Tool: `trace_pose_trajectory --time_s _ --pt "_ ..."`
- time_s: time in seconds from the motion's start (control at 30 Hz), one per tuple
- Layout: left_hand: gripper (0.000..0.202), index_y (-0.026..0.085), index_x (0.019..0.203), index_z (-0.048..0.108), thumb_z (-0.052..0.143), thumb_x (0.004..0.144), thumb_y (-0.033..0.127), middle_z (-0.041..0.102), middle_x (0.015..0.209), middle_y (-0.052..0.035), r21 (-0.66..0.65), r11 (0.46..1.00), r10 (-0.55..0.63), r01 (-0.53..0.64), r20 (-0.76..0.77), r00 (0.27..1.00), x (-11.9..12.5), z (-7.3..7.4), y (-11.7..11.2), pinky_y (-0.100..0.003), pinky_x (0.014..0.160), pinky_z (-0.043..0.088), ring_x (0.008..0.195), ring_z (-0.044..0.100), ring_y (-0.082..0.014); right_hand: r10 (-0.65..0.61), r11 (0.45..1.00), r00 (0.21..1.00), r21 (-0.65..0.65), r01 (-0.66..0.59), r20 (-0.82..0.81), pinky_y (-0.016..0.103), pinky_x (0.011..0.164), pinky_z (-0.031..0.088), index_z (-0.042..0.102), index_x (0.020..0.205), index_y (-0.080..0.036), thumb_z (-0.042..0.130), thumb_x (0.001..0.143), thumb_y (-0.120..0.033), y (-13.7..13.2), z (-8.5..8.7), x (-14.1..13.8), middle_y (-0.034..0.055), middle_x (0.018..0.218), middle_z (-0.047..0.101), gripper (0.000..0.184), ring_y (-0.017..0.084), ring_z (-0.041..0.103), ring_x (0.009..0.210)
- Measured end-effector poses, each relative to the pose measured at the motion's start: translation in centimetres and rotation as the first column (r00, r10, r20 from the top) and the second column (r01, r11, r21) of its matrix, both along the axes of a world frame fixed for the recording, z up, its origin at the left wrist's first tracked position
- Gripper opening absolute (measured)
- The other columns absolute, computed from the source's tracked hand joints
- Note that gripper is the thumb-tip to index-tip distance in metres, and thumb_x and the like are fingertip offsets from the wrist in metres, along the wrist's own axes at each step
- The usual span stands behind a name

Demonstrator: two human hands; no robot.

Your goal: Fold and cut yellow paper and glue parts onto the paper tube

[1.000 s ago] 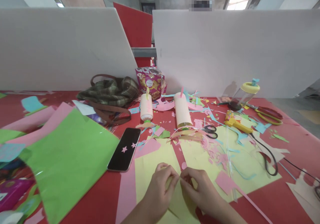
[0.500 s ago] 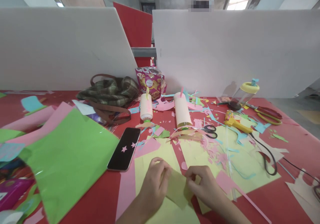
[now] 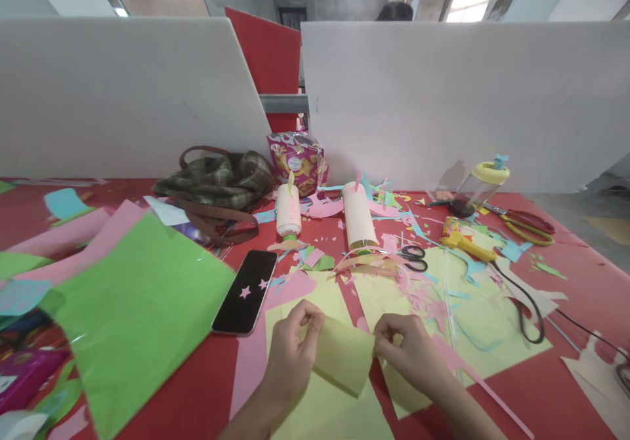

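Between my hands, near the front of the table, is a small piece of yellow paper [image 3: 344, 356]. My left hand [image 3: 294, 341] pinches its left edge between thumb and forefinger. At its upper right corner, my right hand [image 3: 404, 345] pinches with fingers curled. The piece is slightly bent and held just over larger yellow sheets [image 3: 339, 414]. Left of my hands lies a black phone [image 3: 246, 292] with two pink paper stars [image 3: 245, 292] on its screen. Two cream paper-wrapped tubes [image 3: 359, 216] stand beyond my hands.
Black-handled scissors [image 3: 414, 258] lie among paper scraps. A yellow glue gun [image 3: 467, 246] with its cord, red-and-yellow-handled scissors [image 3: 529, 225] and a clear bottle [image 3: 482, 184] are at right. A large green sheet [image 3: 138, 315], a plaid bag [image 3: 221, 178] and a snack bag [image 3: 296, 161] are at left and back.
The small yellow paper has been lifted and tilted up, its face now showing more. My right hand has shifted slightly right and up, my left hand slightly left.
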State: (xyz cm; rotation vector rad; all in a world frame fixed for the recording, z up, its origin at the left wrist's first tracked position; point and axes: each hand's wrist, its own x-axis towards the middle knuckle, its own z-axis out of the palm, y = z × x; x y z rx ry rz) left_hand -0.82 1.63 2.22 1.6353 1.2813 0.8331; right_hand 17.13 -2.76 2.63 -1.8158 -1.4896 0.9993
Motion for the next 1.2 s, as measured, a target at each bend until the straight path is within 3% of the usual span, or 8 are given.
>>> trace_pose_trajectory --time_s 0.23,0.4,0.6,0.73,0.8,0.93,1.03,1.2 --pt "0.025 0.015 0.063 0.052 0.044 0.076 0.035 0.053 0.060 -0.0008 -0.097 0.995 0.035 -0.030 0.049 0.998 0.1 0.4 0.3 -0.021 0.053 0.036 0.057 0.048 -0.0140 -0.019 0.999 0.999 0.028 0.018 0.035 0.021 0.049 0.034 0.045 0.049 -0.017 0.038 0.055 -0.011 0.0 0.1 0.2 -0.0030 0.047 0.044 0.011 0.010 0.043 0.048" --pt "0.028 0.015 0.061 0.051 0.042 0.076 0.038 0.049 0.056 0.0004 -0.177 0.983 0.058 -0.044 0.074 0.996 0.2 0.2 0.5 -0.020 0.048 0.034 0.051 0.043 -0.0125 -0.039 0.995 0.995 0.092 0.031 0.091 0.021 0.049 0.035 0.044 0.049 -0.018 0.039 0.056 -0.012 -0.1 -0.1 0.1 -0.0024 0.048 0.045 0.011 0.011 0.044 0.049" --pt "0.028 0.018 0.061 0.044 0.037 0.078 0.039 0.039 0.050 0.0037 -0.103 0.992 0.067 -0.072 -0.059 0.996 0.0 -0.5 0.5 -0.020 0.045 0.028 0.047 0.037 -0.0115 -0.024 0.987 0.992 0.161 0.004 0.123 0.020 0.048 0.036 0.045 0.049 -0.018 0.039 0.057 -0.011 -0.4 -0.7 -0.1 -0.0024 0.047 0.047 0.012 0.010 0.045 0.048" --pt "0.026 0.019 0.060 0.041 0.034 0.078 0.037 0.035 0.048 0.0048 0.027 0.977 0.213 -0.212 -0.130 0.968 -0.3 -0.4 0.7 -0.021 0.044 0.026 0.044 0.034 -0.0115 -0.051 0.975 0.983 0.223 0.010 0.177 0.019 0.044 0.037 0.043 0.049 -0.019 0.041 0.060 -0.012 -0.4 -1.1 0.3 -0.0035 0.044 0.046 0.013 0.009 0.045 0.043" --pt "0.027 0.019 0.060 0.041 0.034 0.078 0.038 0.035 0.048 0.0048 0.020 0.969 0.249 -0.248 -0.120 0.961 -0.4 -0.3 0.9 -0.020 0.043 0.025 0.044 0.034 -0.0116 -0.078 0.957 0.975 0.289 0.014 0.208 0.020 0.043 0.038 0.043 0.051 -0.019 0.041 0.062 -0.012 -0.4 -1.3 0.4 -0.0038 0.044 0.046 0.014 0.009 0.045 0.042" --pt "0.028 0.019 0.062 0.042 0.037 0.076 0.042 0.040 0.051 0.0042 -0.126 0.972 0.193 -0.199 -0.063 0.979 -0.2 -0.4 1.0 -0.020 0.042 0.026 0.045 0.038 -0.0116 -0.084 0.828 0.961 0.555 -0.080 0.265 0.025 0.058 0.047 0.052 0.081 -0.017 0.044 0.068 -0.010 -0.2 -1.8 0.4 0.0053 0.075 0.059 0.017 0.016 0.055 0.069" --pt "0.029 0.018 0.067 0.048 0.041 0.074 0.046 0.046 0.054 0.0026 -0.226 0.958 0.182 -0.176 0.007 0.983 0.0 -0.4 0.9 -0.020 0.043 0.030 0.047 0.043 -0.0124 0.034 0.700 0.937 0.661 -0.270 0.347 0.033 0.073 0.046 0.049 0.099 -0.018 0.045 0.070 -0.006 -0.2 -2.1 0.4 0.0116 0.105 0.052 0.032 0.020 0.048 0.096" --pt "0.035 0.017 0.085 0.053 0.050 0.068 0.047 0.054 0.057 0.0011 -0.396 0.905 0.227 -0.157 0.136 0.964 0.2 0.0 1.0 -0.022 0.044 0.035 0.047 0.049 -0.0138 0.245 0.581 0.887 0.673 -0.458 0.392 0.035 0.072 0.045 0.055 0.092 -0.020 0.043 0.074 -0.001 -0.3 -1.9 0.5 0.0055 0.091 0.061 0.029 0.019 0.048 0.092"
